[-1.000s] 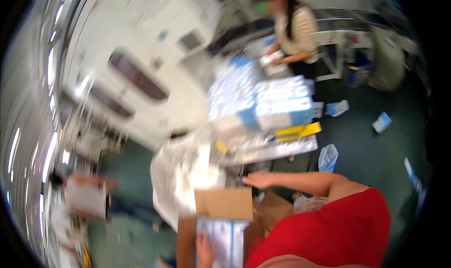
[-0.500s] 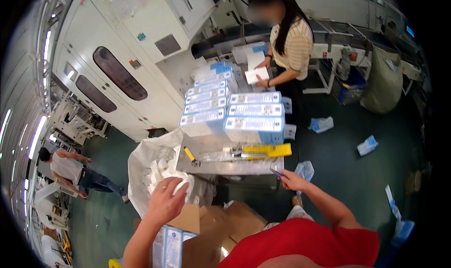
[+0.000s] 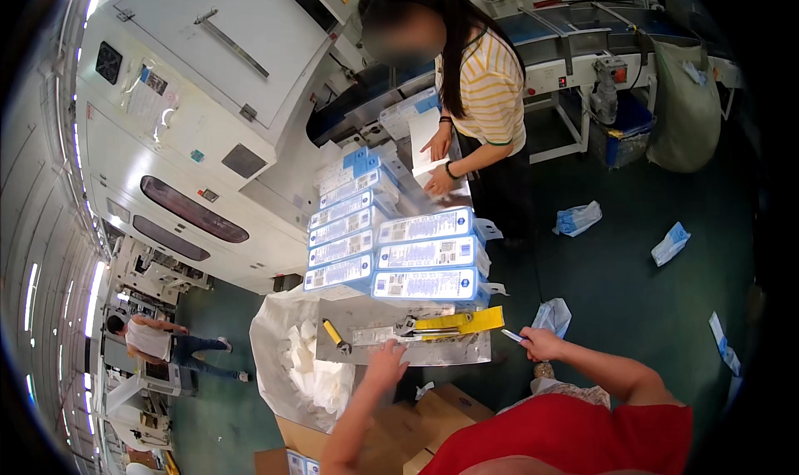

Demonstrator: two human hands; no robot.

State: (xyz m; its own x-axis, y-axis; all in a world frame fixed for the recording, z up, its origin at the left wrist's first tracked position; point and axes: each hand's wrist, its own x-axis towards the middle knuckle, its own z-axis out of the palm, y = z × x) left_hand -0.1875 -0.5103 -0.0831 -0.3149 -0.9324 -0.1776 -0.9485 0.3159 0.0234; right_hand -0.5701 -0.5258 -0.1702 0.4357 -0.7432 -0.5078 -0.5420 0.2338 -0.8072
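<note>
My left hand [image 3: 386, 366] is at the front edge of the metal table [image 3: 445, 354], fingers apart, its fingertips near a pale flat strip [image 3: 374, 335] that looks like a ruler. No object shows in it. Beyond the table's right front corner, my right hand [image 3: 541, 344] is closed round a slim pen-like tool [image 3: 513, 336], its pale end pointing left. On the tabletop lie a yellow flat piece [image 3: 478, 321], a metal wrench-like tool [image 3: 405, 326] and a yellow-and-black handled tool [image 3: 335, 335]. Blue-and-white cartons [image 3: 427, 283] stand in rows behind these.
A white sack of white scraps [image 3: 312, 371] stands left of the table, with brown cardboard boxes [image 3: 449, 412] below. Across the table a co-worker [image 3: 478, 92] handles white sheets [image 3: 426, 154]. Blue-and-white wrappers [image 3: 578, 218] lie on the floor. Another person [image 3: 158, 340] is far left.
My left hand has moved right from above the sack to the table's front edge; the white thing at its fingers is no longer seen there. My right hand still holds the slim tool.
</note>
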